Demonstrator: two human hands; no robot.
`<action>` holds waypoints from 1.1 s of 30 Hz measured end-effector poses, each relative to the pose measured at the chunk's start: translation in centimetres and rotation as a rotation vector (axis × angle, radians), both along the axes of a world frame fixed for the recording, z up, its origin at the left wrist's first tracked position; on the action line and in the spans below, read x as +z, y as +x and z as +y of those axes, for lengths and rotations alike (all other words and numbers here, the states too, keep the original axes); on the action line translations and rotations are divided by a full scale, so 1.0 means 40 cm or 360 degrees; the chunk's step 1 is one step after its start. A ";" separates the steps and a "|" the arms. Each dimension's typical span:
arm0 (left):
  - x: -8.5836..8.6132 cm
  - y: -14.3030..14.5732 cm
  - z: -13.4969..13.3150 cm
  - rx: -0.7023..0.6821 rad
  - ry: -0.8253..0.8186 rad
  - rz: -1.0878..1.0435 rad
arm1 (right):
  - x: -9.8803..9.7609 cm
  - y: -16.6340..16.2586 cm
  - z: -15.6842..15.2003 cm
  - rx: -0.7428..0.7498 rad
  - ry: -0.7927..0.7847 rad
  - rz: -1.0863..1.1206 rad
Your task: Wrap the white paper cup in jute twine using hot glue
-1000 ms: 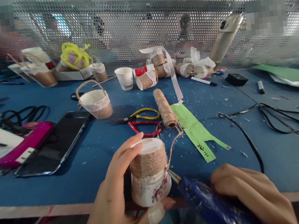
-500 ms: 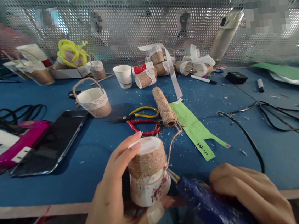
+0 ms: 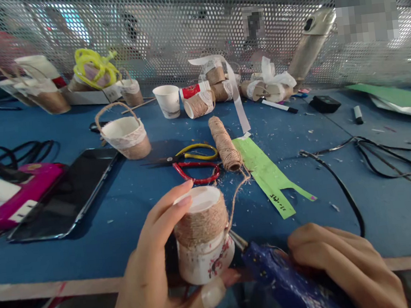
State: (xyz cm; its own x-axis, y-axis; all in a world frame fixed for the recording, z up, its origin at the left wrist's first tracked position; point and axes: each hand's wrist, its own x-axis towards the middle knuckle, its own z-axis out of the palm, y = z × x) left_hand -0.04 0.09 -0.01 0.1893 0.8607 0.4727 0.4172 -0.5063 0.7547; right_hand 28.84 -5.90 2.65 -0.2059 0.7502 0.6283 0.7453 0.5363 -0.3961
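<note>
My left hand (image 3: 156,281) grips an upturned paper cup (image 3: 202,235), its upper half wound with jute twine. A bandage wraps my left thumb. My right hand (image 3: 343,262) is closed round a blue glue gun (image 3: 285,283) whose metal tip touches the cup just below the twine band. A strand of twine runs from the cup up to a twine spool (image 3: 224,143) lying on the blue table (image 3: 123,207).
Red and yellow scissors (image 3: 193,162) lie beside the spool, next to a green paper strip (image 3: 266,174). A small cup basket (image 3: 126,138), a phone (image 3: 68,193), a pink device (image 3: 15,196), black cables (image 3: 356,157) and several wrapped cups stand before a perforated screen (image 3: 192,23).
The view has drifted slightly; both hands, the cup and the glue gun keep the same pose.
</note>
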 end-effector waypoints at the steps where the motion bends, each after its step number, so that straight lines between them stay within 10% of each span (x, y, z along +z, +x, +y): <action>1: 0.001 0.001 0.000 -0.0004 0.0009 0.0008 | 0.002 0.002 0.002 0.0013 -0.0003 -0.0003; 33: -0.001 -0.001 -0.004 0.0015 0.0016 0.0003 | -0.004 -0.007 0.007 -0.0007 0.0103 0.0034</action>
State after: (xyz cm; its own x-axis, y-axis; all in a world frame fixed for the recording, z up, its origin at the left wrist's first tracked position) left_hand -0.07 -0.07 -0.05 0.1824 0.8576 0.4809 0.4235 -0.5099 0.7487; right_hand 28.57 -5.61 2.50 -0.1888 0.7088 0.6796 0.7394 0.5581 -0.3766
